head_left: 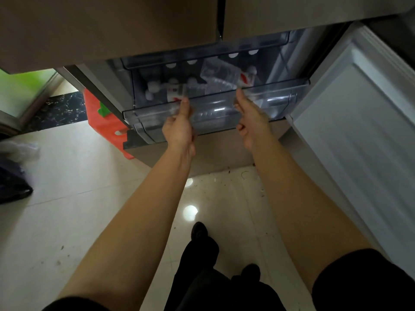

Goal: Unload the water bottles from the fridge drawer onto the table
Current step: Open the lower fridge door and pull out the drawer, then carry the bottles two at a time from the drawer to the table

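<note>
Set apart, the left hand (179, 124) and right hand (249, 117) each grip the front lip of the clear fridge drawer (280, 99). Water bottles (177, 92) lie inside it, at twelve o'clock from the hands; the fridge door (359, 113) stands at three.

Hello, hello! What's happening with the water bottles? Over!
Hands: left hand and right hand grip the fridge drawer front. Inside it, water bottles, none held. Nothing blocks the drawer.

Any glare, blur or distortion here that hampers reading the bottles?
Head view: dim overall; light glare spots on the floor tiles; wide-angle bending along the fridge door; water bottles hazy behind the clear drawer; left hand and right hand slightly motion-blurred.
</note>
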A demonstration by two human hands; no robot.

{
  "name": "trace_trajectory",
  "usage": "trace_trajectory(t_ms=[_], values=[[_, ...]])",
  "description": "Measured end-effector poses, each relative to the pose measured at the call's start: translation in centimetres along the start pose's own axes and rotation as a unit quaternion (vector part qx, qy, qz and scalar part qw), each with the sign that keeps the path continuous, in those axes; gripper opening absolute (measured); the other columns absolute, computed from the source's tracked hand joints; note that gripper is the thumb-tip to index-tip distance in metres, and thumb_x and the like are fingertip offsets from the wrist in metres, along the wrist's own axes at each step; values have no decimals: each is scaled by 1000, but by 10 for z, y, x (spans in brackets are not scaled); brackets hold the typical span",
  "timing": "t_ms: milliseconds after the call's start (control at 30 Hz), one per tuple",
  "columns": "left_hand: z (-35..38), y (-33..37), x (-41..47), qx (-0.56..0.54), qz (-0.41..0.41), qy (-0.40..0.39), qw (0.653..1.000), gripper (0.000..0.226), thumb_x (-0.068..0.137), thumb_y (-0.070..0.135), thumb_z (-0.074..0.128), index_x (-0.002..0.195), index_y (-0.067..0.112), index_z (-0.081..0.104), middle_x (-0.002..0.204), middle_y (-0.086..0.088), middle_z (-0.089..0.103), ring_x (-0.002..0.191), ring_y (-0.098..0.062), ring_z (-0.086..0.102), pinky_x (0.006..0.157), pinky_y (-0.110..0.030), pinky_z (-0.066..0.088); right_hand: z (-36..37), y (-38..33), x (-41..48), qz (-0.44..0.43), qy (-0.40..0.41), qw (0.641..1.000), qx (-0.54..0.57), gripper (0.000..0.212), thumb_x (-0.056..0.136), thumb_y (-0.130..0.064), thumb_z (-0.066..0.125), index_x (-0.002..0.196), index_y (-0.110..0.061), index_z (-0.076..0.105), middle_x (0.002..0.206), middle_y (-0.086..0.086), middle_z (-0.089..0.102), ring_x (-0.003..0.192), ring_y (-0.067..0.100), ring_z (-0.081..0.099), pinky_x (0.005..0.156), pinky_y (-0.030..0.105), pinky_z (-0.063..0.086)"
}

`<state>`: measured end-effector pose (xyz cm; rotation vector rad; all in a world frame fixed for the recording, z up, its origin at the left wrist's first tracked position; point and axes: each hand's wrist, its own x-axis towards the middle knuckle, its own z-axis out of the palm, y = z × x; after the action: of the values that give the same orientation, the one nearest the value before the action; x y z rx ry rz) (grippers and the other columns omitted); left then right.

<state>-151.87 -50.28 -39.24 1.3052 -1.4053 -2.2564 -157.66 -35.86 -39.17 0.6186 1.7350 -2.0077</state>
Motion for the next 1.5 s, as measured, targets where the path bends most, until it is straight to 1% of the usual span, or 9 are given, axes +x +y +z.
trace_trajectory(t_ms=[200,467,633,733,833,933,1133,1300,1500], values=[[-17,-20,-41,16,-17,24,999,55,87,48,70,119,4,60,94,6,77,42,-7,34,43,-23,32,-26,22,-32,10,-7,1000,4,34,86,-52,70,103,-23,67,104,-13,69,77,4,47,73,26,35],[-42,-44,-89,25,-15,31,999,28,89,42,71,80,18,61,92,5,76,42,-8,27,46,-25,23,-56,52,-74,23,2,1000,9,30,84,-49,75,92,-23,63,93,-10,67,64,5,41,58,24,32],[-43,-37,-98,60,-25,32,997,33,89,44,69,91,12,62,99,0,75,46,-9,29,48,-27,26,-57,41,-88,24,0,1000,-19,30,86,-50,73,91,-21,64,97,-9,69,66,5,45,60,23,35],[-47,-30,-102,163,-12,27,986,46,91,52,63,101,7,64,94,-4,76,52,-12,41,46,-25,36,-59,31,-96,3,13,996,-91,32,86,-52,72,81,-21,64,88,-8,71,72,4,55,71,26,43],[-56,-24,-103,275,87,37,957,45,93,49,60,73,10,69,72,-5,74,62,-18,60,67,-36,54,-72,21,-98,-42,26,956,-289,50,81,-71,64,69,-22,68,75,-8,73,79,10,65,79,31,50],[-61,-10,-94,367,204,39,907,47,91,51,61,61,15,58,59,-1,69,68,-18,66,75,-39,54,-74,5,-96,-110,44,889,-442,68,81,-80,51,70,-16,71,70,-2,71,72,17,65,72,32,54],[-47,39,-37,504,299,-29,810,29,92,42,63,100,15,62,85,7,68,80,-17,65,71,-32,51,-44,-36,-71,-259,33,840,-476,26,90,-53,64,87,-28,63,79,-15,63,73,5,59,61,23,44],[-52,39,30,730,216,-143,632,65,87,48,65,137,13,44,135,-18,55,119,-37,54,96,-42,48,-24,-35,-23,-182,-83,792,-576,55,81,-49,77,128,-27,59,128,0,63,115,23,61,97,38,51],[-34,36,62,834,264,-192,445,78,85,52,66,147,18,33,148,-10,41,138,-32,36,106,-52,41,-1,-23,4,-83,-146,721,-672,96,71,-54,83,152,-34,36,160,5,31,141,29,39,111,43,41]])
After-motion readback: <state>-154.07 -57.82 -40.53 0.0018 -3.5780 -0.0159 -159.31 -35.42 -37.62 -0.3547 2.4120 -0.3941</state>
